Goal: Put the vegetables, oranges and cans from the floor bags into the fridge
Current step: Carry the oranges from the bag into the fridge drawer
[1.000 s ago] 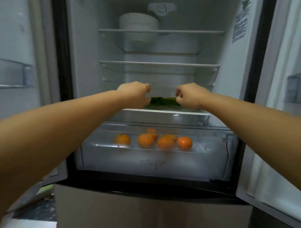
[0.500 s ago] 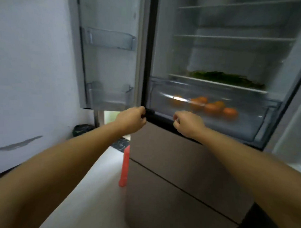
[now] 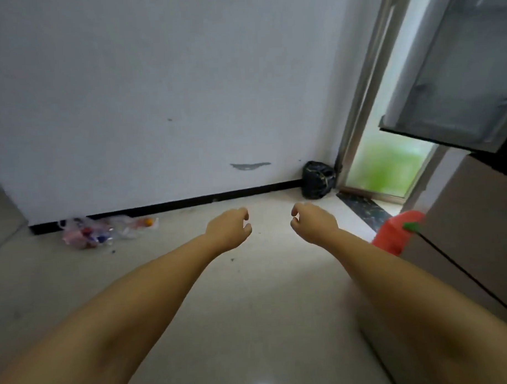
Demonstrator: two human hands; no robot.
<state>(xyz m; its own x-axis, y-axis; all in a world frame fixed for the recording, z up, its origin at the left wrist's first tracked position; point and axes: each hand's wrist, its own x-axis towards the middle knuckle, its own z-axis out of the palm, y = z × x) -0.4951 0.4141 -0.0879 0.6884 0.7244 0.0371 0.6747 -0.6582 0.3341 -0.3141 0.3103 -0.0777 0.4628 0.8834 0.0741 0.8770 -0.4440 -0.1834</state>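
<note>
Clear plastic bags [image 3: 104,231] lie on the floor against the wall at the left, with cans and an orange [image 3: 148,222] showing through. My left hand [image 3: 229,228] and my right hand [image 3: 312,222] hang in the air over the pale floor, both empty with fingers loosely curled and apart. The bags are well to the left of my left hand. The open fridge door [image 3: 455,70] fills the upper right, and the fridge's brown lower front [image 3: 472,227] stands at the right edge. The fridge's inside is out of view.
A black bag [image 3: 318,179] sits in the corner by a glass door [image 3: 389,170]. A red object with a green tip [image 3: 394,233] stands on the floor beside the fridge. A white wall with a black skirting runs across the back.
My view has swung left from the fridge interior to the floor and wall. Both hands have left the shelf with the greens and now hang empty over the floor.
</note>
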